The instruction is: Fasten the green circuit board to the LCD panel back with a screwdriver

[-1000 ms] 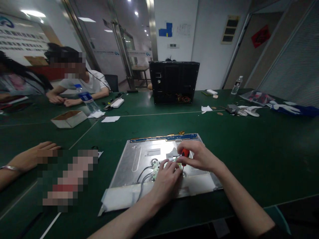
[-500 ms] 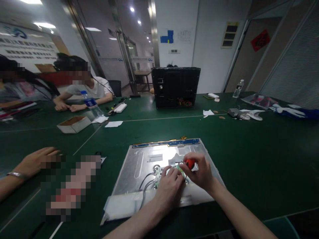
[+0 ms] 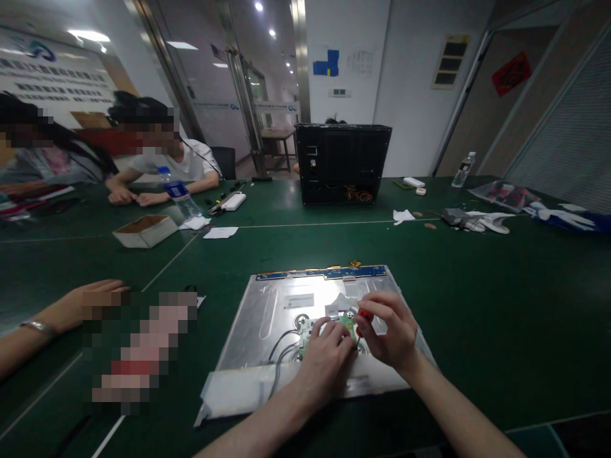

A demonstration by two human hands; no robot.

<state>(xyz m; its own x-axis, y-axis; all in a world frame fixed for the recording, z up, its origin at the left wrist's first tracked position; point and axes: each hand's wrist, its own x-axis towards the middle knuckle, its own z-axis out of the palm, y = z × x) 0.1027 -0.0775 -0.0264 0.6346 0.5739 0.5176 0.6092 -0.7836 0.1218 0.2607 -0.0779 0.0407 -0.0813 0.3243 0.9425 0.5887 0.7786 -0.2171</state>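
Note:
A flat metal display panel (image 3: pixel 281 337) lies before me, its back facing up. On it sits a small green circuit board (image 3: pixel 305 327) with grey cables running off to the left. My left hand (image 3: pixel 327 350) is over the board, its bent fingers pressing and holding it; the thumb side is partly hidden. Just to the right, my right hand (image 3: pixel 394 331) pinches the red handle of a screwdriver (image 3: pixel 365 315) between thumb and fingers. The thin shaft points down at the board's right edge, and its tip is hard to make out.
A co-worker's hand (image 3: pixel 90 302) rests at left beside a blurred-out item (image 3: pixel 147 350). Farther back are a small open box (image 3: pixel 146 238), a water bottle (image 3: pixel 179 194) and a large black case (image 3: pixel 342 162). White gloves (image 3: pixel 491 221) lie at right; two people sit at far left.
The fingers of my right hand have loosened and spread a little around the screwdriver handle. My left hand stays on the board. The view has shifted slightly.

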